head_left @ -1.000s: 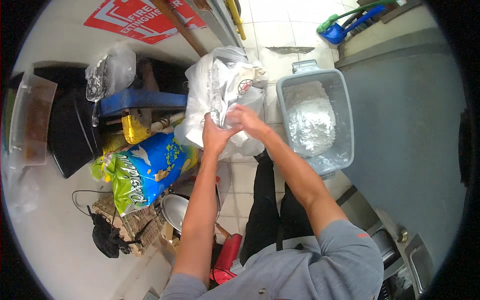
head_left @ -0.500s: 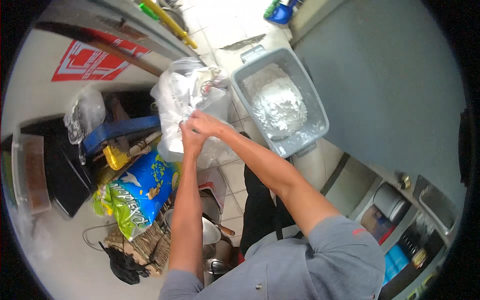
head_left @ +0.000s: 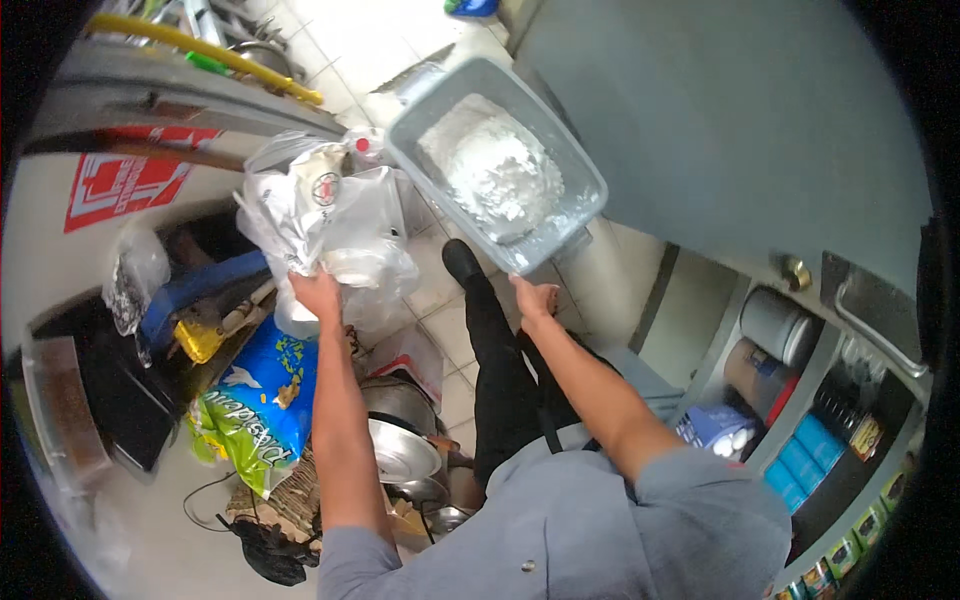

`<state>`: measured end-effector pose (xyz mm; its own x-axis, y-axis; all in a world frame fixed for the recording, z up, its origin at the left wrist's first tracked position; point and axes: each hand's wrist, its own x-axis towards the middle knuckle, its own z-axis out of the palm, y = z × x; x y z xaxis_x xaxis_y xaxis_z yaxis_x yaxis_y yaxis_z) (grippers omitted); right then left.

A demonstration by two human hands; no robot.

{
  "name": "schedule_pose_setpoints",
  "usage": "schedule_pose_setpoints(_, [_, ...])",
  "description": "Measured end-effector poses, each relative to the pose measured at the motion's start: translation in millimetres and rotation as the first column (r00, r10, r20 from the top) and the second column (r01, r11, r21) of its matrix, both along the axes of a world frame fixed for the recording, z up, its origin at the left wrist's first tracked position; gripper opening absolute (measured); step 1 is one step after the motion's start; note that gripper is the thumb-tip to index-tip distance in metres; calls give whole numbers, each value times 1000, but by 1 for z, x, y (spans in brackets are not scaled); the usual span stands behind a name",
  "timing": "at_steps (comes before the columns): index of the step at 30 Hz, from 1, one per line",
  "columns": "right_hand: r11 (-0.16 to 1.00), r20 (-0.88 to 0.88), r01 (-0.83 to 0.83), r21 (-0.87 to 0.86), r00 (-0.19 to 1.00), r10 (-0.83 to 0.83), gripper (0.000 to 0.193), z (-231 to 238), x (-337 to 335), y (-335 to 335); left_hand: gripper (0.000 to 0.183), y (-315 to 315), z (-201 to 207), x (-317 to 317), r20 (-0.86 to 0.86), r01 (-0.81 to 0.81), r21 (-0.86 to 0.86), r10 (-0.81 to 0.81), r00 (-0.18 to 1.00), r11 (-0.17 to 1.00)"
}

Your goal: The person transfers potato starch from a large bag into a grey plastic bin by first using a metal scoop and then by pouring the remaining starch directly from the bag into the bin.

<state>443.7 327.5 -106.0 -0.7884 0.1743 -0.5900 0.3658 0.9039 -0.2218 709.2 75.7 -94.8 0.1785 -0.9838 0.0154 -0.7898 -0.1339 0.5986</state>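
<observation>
My left hand (head_left: 318, 295) is closed on the lower edge of a white paper bag (head_left: 305, 200), which sits among crumpled clear plastic bags (head_left: 370, 215). Just below the near end of a grey plastic tub (head_left: 590, 200), my right hand (head_left: 537, 302) has its index finger stretched toward the rim and its thumb apart. It holds nothing that I can see, and whether the finger touches the rim is unclear. White powder (head_left: 500, 170) lies heaped inside the tub.
A blue and green sack (head_left: 270, 400) leans at the left, near metal pots (head_left: 400, 450) on the floor. To the right stand a large grey door (head_left: 720, 130) and shelves with blue cans (head_left: 800, 460). A yellow pole (head_left: 200, 45) runs along the upper left.
My right hand has left the white bag and moved right, toward the tub's near end. My left hand stays at the bag. The whole view has shifted, with the tub now higher and further left.
</observation>
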Motion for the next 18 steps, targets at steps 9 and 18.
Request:
schedule_pose_setpoints(9, [659, 293, 670, -342, 743, -602, 66, -121, -42, 12, 38, 46, 62, -41, -192, 92, -37, -98, 976, 995])
schedule_pose_setpoints(18, [563, 360, 651, -510, 755, -548, 63, -102, -116, 123, 36, 88, 105, -63, -287, 164, -144, -200, 937, 976])
